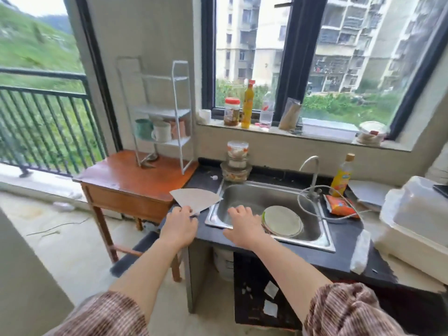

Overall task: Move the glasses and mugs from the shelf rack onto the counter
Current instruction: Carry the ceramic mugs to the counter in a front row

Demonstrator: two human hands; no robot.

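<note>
Both hands (179, 226) well short of mugs (161, 132).

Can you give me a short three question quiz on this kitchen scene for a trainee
1. True or false: the mugs are on the white shelf rack.
2. What does the left hand hold?
A. a fan-shaped piece of card
B. a mug
C. a bottle
3. Fill in: the plate lies in the ____.

Key:
1. True
2. A
3. sink; the right hand hovers open at its front rim.
</note>
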